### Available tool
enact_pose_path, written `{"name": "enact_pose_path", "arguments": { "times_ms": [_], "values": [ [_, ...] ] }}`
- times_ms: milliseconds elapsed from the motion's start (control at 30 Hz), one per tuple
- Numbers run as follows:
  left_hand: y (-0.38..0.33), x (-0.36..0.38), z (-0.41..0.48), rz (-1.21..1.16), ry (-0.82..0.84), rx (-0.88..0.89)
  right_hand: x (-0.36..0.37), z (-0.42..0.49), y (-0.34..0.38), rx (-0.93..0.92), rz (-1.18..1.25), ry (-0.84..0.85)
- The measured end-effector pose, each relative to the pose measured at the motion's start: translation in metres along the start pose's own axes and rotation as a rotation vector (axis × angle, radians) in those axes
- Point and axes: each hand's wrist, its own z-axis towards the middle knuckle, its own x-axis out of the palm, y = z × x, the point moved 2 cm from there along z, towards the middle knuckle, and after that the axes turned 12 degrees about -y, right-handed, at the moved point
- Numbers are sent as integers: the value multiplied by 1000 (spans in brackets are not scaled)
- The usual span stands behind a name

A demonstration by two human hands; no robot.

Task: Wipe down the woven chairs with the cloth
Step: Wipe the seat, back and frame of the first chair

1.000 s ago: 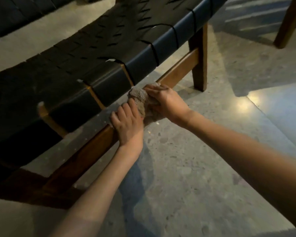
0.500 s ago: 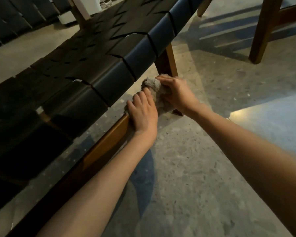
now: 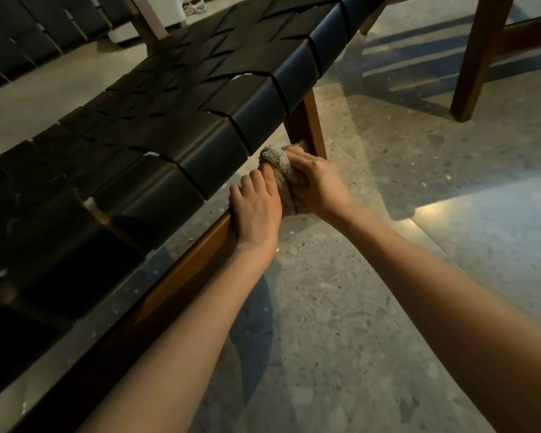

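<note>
Against the brown wooden lower rail [image 3: 185,270], your right hand [image 3: 317,185] grips the bunched grey fluffy cloth [image 3: 277,162]; left hand [image 3: 256,210] presses flat just behind. Rail runs lengthwise to the brown chair leg [image 3: 310,126], just beyond the cloth; right hand nearer.

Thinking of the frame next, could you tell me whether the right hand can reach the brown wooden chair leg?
Probably yes. The right hand, gripping the fluffy grey cloth on the lower wooden rail, sits right beside the brown wooden chair leg, and nothing stands between them.
</note>
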Motion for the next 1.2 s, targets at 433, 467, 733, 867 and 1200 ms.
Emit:
{"name": "enact_pose_path", "arguments": {
  "times_ms": [433,467,733,867,1200],
  "values": [
    [72,-30,-68,-486,40,-193,7,-37,78,168,-133,250],
    [75,-34,-67,-595,27,-239,1,-36,80,187,-167,227],
    [63,-70,-63,-937,-77,-305,-60,-47,87,414,-303,111],
    [45,-71,-52,-1045,-22,-258,-76,-45,71,548,-236,31],
    [-1,-54,28,-1006,-150,-423,-75,-16,-6,596,-43,-251]
  ]
}}
